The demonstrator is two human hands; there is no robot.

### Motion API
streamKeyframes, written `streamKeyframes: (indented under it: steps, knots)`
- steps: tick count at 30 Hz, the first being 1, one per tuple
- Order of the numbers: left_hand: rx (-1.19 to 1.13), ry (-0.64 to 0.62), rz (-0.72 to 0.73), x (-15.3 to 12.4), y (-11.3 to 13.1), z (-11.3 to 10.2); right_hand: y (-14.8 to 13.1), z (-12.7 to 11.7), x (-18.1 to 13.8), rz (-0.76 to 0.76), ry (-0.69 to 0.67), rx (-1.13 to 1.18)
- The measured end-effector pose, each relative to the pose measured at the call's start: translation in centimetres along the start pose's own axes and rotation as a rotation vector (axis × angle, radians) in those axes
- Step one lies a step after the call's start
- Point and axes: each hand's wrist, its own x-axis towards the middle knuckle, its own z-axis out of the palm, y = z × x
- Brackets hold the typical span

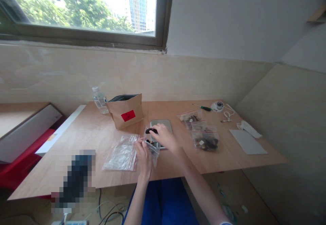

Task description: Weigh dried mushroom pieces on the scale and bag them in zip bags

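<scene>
My left hand (144, 153) pinches the edge of a clear zip bag (155, 153), in which a few dark bits show. In the fingers of my right hand (163, 136) is a dark, curved piece (151, 130), held at the bag's mouth; it looks dried, but its exact kind is unclear. Both hands are over the front of a small flat scale (165, 124) with a grey top, partly hidden by my right hand. To the left lies a stack of clear zip bags (121, 153) with red seal lines. Behind it stands an open brown paper pouch (119, 116) with a red label.
Filled zip bags (205, 142) of dark and tan pieces lie to the right. Farther back are a green-handled screwdriver (205, 108), a white dome camera (217, 106) and its cable. A white sheet (248, 142) lies at right, a water bottle (100, 100) at back left.
</scene>
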Motion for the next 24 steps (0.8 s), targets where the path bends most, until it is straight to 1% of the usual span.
streamKeyframes:
  steps: [3,5,8,12,16,20,22,24]
  knots:
    - [-0.005,0.039,-0.017,-0.3,0.4,0.1,-0.7,1.1,-0.3,0.045,-0.035,-0.125]
    - [-0.011,0.058,-0.026,-0.5,0.4,0.1,-1.0,1.5,-0.6,0.056,-0.027,-0.142]
    - [-0.021,0.071,-0.043,-0.6,0.3,0.1,-1.1,1.4,-1.3,0.056,0.011,-0.031]
    - [-0.019,0.081,-0.045,-0.9,0.3,0.2,-1.2,1.3,-1.7,0.06,0.008,0.251]
    - [-0.046,0.097,-0.045,-1.3,0.4,0.3,-1.5,1.7,-1.8,0.107,0.105,0.439]
    - [-0.053,0.138,-0.068,-1.6,0.2,0.3,-1.6,1.7,-3.4,0.081,0.147,0.52]
    - [-0.052,0.146,-0.079,-1.7,0.1,0.2,-1.2,1.8,-4.8,0.076,0.23,0.493]
    - [-0.073,0.146,-0.084,-1.7,0.1,0.1,-0.5,2.3,-6.4,0.117,0.286,0.458]
